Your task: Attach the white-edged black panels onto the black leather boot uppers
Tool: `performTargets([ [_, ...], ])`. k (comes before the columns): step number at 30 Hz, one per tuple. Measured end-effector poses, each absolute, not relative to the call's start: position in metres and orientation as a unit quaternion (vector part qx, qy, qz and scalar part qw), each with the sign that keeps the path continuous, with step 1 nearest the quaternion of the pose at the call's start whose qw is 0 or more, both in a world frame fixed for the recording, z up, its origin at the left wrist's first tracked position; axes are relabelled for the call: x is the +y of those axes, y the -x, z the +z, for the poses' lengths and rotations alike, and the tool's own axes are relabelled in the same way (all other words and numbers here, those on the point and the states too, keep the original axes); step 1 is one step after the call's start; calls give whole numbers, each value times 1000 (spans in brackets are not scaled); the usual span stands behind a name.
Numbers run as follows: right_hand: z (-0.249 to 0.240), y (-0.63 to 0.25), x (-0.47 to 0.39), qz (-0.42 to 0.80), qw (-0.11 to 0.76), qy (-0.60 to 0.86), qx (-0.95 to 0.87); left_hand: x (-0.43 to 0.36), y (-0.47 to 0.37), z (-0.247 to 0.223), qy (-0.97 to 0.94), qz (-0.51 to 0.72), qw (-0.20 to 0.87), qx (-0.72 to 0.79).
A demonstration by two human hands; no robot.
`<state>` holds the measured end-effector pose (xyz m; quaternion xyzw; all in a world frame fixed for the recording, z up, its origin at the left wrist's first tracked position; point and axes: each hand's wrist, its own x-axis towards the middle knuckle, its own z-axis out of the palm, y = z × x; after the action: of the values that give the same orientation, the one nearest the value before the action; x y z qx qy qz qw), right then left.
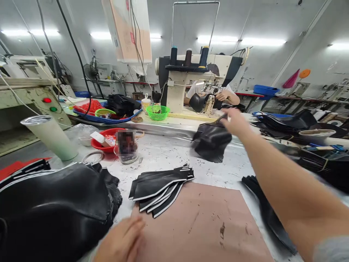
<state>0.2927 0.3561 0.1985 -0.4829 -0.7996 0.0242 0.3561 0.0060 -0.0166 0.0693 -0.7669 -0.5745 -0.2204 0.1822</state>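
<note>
My right hand (231,120) reaches far forward, closed on the upper edge of a black leather piece (214,142) that hangs over the far part of the table. My left hand (122,238) is low in front, beside the left edge of a brownish-pink mat (209,218). Motion blurs its fingers, so their closure is unclear. A fanned stack of black leather pieces with white edges (160,185) lies across the mat's far left corner. To the left of my left hand is a large pile of black leather pieces (60,203).
More black leather strips (267,207) lie under my right forearm. A glass mug (127,156), a red bowl (106,145) and a pale tumbler (51,138) stand at the left. Beyond the table, a person's hand (223,96) works at a sewing machine (176,91).
</note>
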Motion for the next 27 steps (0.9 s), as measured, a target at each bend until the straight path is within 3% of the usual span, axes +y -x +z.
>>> performTargets([
  [7, 82, -258, 221, 65, 221, 268, -935, 44, 42, 69, 774, -185, 173, -580],
  [13, 72, -239, 106, 55, 318, 75, -943, 6, -15, 74, 815, -224, 62, -530],
  [16, 66, -231, 71, 75, 383, 55, -919, -20, -54, 68, 779, -278, -102, -554],
  [19, 56, -235, 51, 109, 430, 86, -892, -35, -76, 61, 537, -378, -377, -653],
  [21, 53, -242, 43, 133, 428, 101, -888, -38, -84, 62, 395, -379, -502, -669],
  [23, 54, -250, 37, 152, 410, 110, -892, -37, -90, 65, 342, -363, -571, -652],
  [27, 62, -259, 28, 173, 355, 118, -911, -34, -98, 74, 299, -365, -604, -642],
])
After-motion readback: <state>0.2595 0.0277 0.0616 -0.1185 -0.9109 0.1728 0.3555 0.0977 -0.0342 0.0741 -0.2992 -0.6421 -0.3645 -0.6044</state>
